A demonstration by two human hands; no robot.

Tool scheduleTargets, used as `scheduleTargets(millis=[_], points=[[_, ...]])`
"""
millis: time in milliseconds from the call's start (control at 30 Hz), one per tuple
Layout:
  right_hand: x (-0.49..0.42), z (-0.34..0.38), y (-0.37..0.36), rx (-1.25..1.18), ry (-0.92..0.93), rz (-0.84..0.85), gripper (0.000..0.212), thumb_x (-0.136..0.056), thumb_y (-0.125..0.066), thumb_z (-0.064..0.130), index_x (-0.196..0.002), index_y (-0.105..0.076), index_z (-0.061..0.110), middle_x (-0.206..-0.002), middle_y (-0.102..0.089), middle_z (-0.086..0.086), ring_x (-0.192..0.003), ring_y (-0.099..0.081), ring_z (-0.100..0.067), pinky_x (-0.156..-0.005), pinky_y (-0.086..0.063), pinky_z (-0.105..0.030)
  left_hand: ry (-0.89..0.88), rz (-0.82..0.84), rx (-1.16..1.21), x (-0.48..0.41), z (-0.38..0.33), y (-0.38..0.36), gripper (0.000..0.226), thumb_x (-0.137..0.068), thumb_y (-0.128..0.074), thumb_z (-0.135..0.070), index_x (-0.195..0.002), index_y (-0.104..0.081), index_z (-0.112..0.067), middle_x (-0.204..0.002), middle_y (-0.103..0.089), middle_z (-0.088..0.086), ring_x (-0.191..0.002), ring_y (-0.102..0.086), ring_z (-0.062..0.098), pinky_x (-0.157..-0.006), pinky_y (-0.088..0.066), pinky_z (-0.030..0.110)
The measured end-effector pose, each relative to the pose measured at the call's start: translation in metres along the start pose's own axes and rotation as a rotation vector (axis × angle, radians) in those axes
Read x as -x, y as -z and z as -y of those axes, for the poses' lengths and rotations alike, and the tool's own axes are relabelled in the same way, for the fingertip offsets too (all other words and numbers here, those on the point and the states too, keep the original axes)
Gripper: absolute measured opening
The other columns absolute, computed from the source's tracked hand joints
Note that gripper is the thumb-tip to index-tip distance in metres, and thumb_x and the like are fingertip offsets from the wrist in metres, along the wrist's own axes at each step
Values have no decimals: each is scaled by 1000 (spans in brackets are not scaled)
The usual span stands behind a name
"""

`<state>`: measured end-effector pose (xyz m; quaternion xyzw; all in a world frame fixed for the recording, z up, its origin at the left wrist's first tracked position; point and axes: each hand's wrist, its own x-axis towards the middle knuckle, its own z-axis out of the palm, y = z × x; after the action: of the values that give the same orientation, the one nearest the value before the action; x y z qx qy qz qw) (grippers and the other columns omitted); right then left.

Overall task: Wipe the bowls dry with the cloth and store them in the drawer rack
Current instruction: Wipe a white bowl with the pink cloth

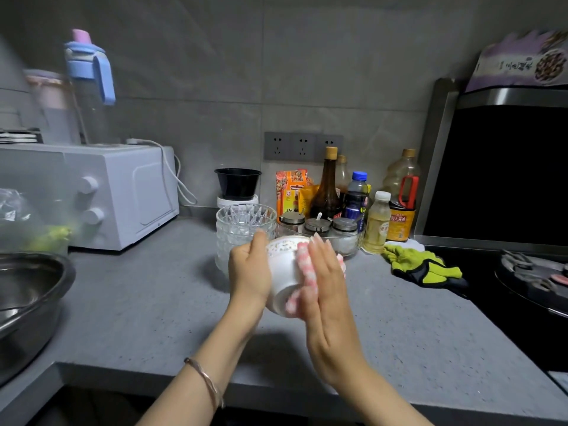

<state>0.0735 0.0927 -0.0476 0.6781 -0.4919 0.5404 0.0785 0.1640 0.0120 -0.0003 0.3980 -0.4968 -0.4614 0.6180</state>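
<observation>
Here, one bowl between two hands

The white bowl (284, 272) is held tilted in the air over the middle of the counter (153, 302), its foot turned towards the front edge. The left hand (249, 272) grips it, thumb on the rim. The right hand (325, 290) lies flat, fingers straight, and presses the pink-and-white cloth (305, 272) to the bowl's outer wall.

Bare counter runs from below the hands to the front edge and out to both sides. Just behind the hands stands one stack of glass bowls (242, 222); how many are in it I cannot tell. To its right, three lidded jars (316, 226) sit in front of a cluster of bottles along the back edge. One microwave (123, 192) with two knobs fills the back left corner, one steel basin (27, 290) sits at the left edge, and a green glove (421, 265) lies near the right edge.
</observation>
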Motion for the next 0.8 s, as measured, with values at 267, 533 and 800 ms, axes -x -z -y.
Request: scheduleTargets(millis=[267, 533, 800], points=[[-36, -4, 17, -116, -182, 8, 38, -95, -26, 50, -113, -58, 40, -113, -60, 23, -110, -53, 3, -95, -45, -31, -109, 129, -114, 18, 3, -7, 55, -96, -51, -22, -41, -53, -17, -41, -54, -5, -47, -51, 18, -57, -39, 31], [-35, -1, 37, -486, -724, -44, 39, -100, -32, 41, -85, -62, 20, -51, -64, 2, -37, -56, -5, -28, -31, -14, 0, 370, 46, 30, -4, 0, 63, -69, -59, -57, -72, -65, 7, -73, -69, 22, -62, -66, 28, -56, -47, 30], [-50, 0, 43, -383, -566, -38, 48, -99, -37, 35, -67, -62, 11, -53, -64, 1, -52, -64, -10, -39, -40, -14, -118, 461, -47, 34, -11, 3, 33, -68, -65, -47, -66, -68, -15, -69, -71, 5, -63, -69, 18, -50, -49, 23]])
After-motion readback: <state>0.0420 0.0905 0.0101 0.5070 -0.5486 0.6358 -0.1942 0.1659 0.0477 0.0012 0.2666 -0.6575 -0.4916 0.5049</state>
